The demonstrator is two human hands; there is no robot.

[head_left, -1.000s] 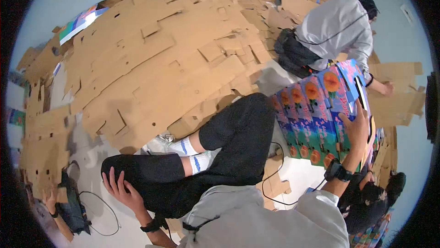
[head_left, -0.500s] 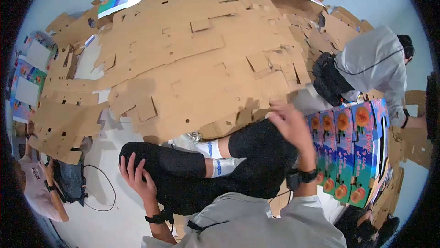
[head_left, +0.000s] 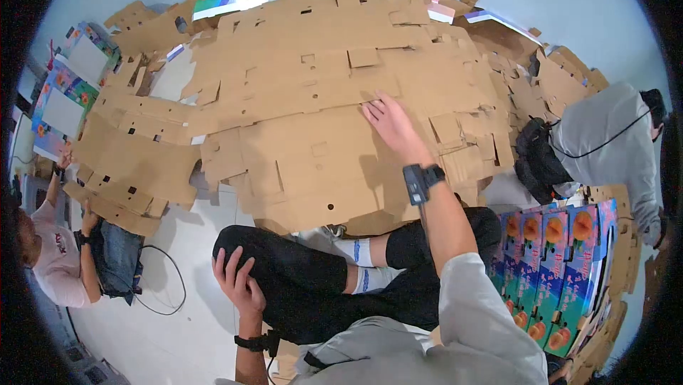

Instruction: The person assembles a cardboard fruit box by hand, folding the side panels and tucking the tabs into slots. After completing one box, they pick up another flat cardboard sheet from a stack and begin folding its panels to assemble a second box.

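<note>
Wide flattened cardboard sheets (head_left: 284, 150) lie stacked in front of my crossed legs, plain brown side up, with slots, flaps and small punched holes. My right hand (head_left: 391, 125) reaches out over the stack, palm down and fingers extended. Its fingertips are right at the long edge of an upper sheet (head_left: 284, 79). Nothing shows in its fingers. On my left knee (head_left: 270, 253) rests my left hand (head_left: 240, 282), its fingers spread over the black trouser fabric and holding nothing. Both wrists wear black straps, the right one with a small device.
Colourful printed boxes (head_left: 548, 278) stand in a row on my right. A person in grey (head_left: 601, 132) bends beyond them. At the left, another person (head_left: 60, 257) touches more cardboard (head_left: 135, 143). A black cable (head_left: 181, 289) curls over the white floor (head_left: 192, 342).
My right hand has moved from above my right knee forward and left onto the cardboard. My left hand stays on the knee. The view has shifted, and the person in pink now reaches forward.
</note>
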